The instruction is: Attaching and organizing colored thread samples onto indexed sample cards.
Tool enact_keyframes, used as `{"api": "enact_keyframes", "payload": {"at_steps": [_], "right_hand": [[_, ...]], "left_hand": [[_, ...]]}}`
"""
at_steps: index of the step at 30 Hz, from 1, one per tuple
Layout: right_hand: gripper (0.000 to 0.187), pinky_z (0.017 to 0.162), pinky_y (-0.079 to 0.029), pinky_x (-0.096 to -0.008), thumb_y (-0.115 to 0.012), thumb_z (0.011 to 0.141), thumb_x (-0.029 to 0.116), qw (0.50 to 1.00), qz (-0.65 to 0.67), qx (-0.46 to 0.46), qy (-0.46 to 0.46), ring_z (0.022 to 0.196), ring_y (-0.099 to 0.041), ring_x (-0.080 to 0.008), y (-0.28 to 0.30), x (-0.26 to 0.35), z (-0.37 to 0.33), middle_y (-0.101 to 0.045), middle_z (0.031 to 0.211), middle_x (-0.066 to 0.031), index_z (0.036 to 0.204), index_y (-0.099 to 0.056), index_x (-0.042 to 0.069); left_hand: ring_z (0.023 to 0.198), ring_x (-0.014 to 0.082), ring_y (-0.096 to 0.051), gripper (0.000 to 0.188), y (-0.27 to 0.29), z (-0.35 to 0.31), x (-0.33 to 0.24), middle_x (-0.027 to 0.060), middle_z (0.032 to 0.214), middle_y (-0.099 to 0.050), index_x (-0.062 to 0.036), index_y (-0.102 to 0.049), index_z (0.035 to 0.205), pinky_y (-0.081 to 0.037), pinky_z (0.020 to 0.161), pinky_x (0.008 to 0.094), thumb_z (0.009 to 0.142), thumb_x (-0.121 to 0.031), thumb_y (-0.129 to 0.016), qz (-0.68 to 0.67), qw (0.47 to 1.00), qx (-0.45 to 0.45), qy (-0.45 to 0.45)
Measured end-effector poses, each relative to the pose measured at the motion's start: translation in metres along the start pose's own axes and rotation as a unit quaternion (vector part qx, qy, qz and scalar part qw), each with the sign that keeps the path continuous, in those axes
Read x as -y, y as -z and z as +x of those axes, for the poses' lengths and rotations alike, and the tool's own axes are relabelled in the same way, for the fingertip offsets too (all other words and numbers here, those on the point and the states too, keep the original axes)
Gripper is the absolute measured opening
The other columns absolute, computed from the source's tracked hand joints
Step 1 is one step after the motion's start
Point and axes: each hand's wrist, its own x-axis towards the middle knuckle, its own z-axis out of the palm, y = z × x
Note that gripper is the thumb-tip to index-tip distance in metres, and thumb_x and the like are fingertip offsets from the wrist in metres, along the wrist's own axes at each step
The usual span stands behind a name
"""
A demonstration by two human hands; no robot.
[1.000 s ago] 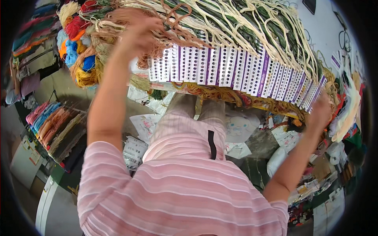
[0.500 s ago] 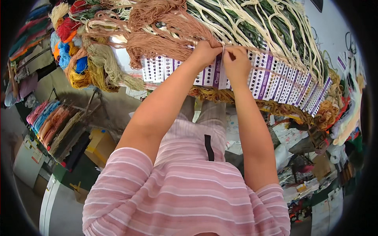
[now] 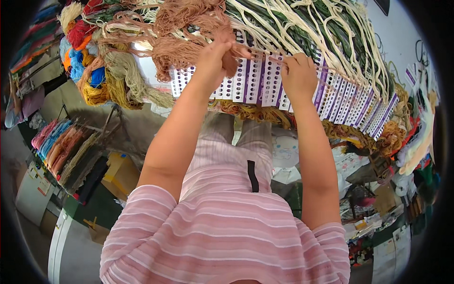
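Observation:
My left hand [image 3: 213, 66] is closed on pinkish-brown embroidery thread, at the edge of a large loose heap of the same thread [image 3: 177, 52]. To its right, my right hand [image 3: 300, 75] has its fingers pinched on a thin strand of that thread [image 3: 272, 54], which stretches between the two hands. Below the strand lies a long row of white and purple cards [image 3: 253, 85] with punched holes. The fingertips of my left hand are slightly blurred by motion.
Cream and dark green skeins [image 3: 326, 38] cover the table beyond the cards. Multicoloured skeins [image 3: 94, 80] are bunched at the left end. Ochre thread [image 3: 260, 113] hangs along the near edge. A rack of coloured skeins [image 3: 66, 146] and a cardboard box [image 3: 120, 175] stand lower left.
My hands have moved apart: the left went left toward the brown heap, the right shifted right and slightly down. The strand now spans the gap, and more of the cards shows.

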Motion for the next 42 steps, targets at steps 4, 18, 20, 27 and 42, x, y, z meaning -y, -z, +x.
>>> {"api": "enact_keyframes", "payload": {"at_steps": [4, 18, 20, 27, 42], "right_hand": [[0.012, 0.082, -0.043, -0.0396, -0.064, 0.073, 0.010, 0.996, 0.029, -0.077, 0.047, 0.091, -0.055, -0.0261, 0.002, 0.006, 0.002, -0.058, 0.094, -0.0041, 0.085, -0.063, 0.008], [0.006, 0.078, -0.043, -0.0403, -0.062, 0.074, 0.007, 0.993, 0.103, -0.057, 0.007, 0.084, -0.056, -0.0287, -0.005, -0.002, 0.002, -0.062, 0.079, -0.0083, 0.079, -0.059, 0.008], [0.006, 0.078, -0.043, -0.0402, -0.062, 0.074, 0.008, 0.993, 0.103, -0.058, 0.003, 0.084, -0.057, -0.0286, -0.005, -0.002, 0.002, -0.063, 0.079, -0.0083, 0.080, -0.059, 0.008], [0.007, 0.077, -0.043, -0.0402, -0.063, 0.074, 0.008, 0.992, 0.113, -0.060, -0.008, 0.081, -0.058, -0.0285, -0.001, -0.002, 0.003, -0.064, 0.078, -0.0085, 0.081, -0.061, 0.007], [0.013, 0.077, -0.045, -0.0453, -0.056, 0.083, 0.006, 0.986, 0.143, 0.065, -0.051, 0.089, -0.056, -0.0368, -0.029, -0.013, 0.010, -0.060, 0.094, -0.0155, 0.096, -0.055, 0.005]], "left_hand": [[0.092, 0.0239, -0.062, 0.019, -0.006, 0.011, 0.020, 0.0218, 0.092, -0.067, 0.0008, -0.054, 0.095, -0.046, 0.089, 0.0353, 0.094, -0.016, -0.045, -0.115, 0.980, 0.158, -0.018], [0.090, 0.0247, -0.065, 0.016, -0.005, 0.001, 0.003, 0.0199, 0.103, -0.064, 0.0024, -0.059, 0.096, -0.056, 0.077, 0.0368, 0.091, -0.013, -0.058, -0.064, 0.997, 0.028, 0.026], [0.089, 0.0254, -0.066, 0.015, -0.006, 0.001, 0.001, 0.0217, 0.105, -0.063, 0.0023, -0.059, 0.096, -0.055, 0.077, 0.0368, 0.091, -0.011, -0.057, -0.101, 0.992, 0.065, 0.031], [0.087, 0.0261, -0.068, 0.006, -0.015, 0.009, 0.013, 0.0251, 0.119, -0.057, -0.0008, -0.056, 0.096, -0.054, 0.067, 0.0317, 0.090, -0.004, -0.055, -0.118, 0.983, 0.134, 0.053], [0.081, 0.0126, -0.056, 0.052, 0.001, -0.012, -0.081, 0.0041, 0.090, -0.059, -0.0020, -0.046, 0.133, -0.046, 0.073, 0.0282, 0.086, -0.017, -0.062, 0.386, 0.914, -0.118, -0.034]]}}
